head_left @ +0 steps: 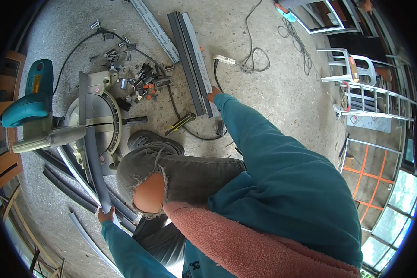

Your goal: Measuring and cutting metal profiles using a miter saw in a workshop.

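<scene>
My left hand (106,215) is closed round the near end of a long dark grey aluminium profile (94,162). That profile runs forward onto the bed of a teal mitre saw (34,104), whose round base (107,109) stands on the floor at the left. Out to the front, my right hand (213,94) grips the right edge of a bundle of grey aluminium profiles (190,62) on the floor; some of its fingers are hidden. A yellow and black utility knife (180,123) lies between that bundle and my shoe.
Small metal and plastic offcuts (146,81) litter the floor behind the saw. A black cable (171,99) curves past them. More profiles (69,187) lie beside my left arm. Farther right are a white socket strip (224,60), a white plastic chair (343,67) and a ladder (380,99).
</scene>
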The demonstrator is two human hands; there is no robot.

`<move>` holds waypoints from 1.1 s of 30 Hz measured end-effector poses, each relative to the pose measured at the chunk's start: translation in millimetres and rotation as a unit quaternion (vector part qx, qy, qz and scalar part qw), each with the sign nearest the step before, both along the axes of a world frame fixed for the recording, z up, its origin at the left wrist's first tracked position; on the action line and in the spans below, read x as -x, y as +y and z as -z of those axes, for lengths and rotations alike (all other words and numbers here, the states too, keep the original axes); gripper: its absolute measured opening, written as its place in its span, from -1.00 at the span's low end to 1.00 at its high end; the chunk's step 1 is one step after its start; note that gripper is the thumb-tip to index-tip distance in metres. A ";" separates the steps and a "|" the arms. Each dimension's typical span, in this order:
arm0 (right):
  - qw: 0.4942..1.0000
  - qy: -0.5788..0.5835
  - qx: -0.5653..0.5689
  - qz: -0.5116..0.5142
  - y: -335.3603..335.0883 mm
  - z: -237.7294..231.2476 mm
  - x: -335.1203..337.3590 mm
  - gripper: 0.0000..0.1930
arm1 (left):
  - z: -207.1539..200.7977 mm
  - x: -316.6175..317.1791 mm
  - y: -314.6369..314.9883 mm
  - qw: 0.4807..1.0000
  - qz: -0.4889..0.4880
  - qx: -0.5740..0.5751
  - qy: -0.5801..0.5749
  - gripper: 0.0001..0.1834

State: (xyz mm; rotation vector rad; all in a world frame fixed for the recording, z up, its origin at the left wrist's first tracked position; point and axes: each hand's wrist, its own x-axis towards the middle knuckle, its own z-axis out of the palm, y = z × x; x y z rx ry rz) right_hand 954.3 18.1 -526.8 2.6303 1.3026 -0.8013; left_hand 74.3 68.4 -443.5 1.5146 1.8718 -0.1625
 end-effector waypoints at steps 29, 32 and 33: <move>0.987 0.036 -0.076 0.137 23.4 -97.4 181.2 -0.61 | -63.0 54.1 -36.6 0.982 -0.013 -0.028 0.187 -0.55; 0.966 0.033 -0.220 0.134 5.7 -97.5 190.0 -0.63 | -63.6 45.2 -35.3 0.979 -0.058 0.030 0.195 -0.59; 0.967 0.015 -0.225 0.117 6.9 -100.5 201.7 -0.66 | -75.1 36.6 -39.0 0.971 -0.077 0.063 0.218 -0.59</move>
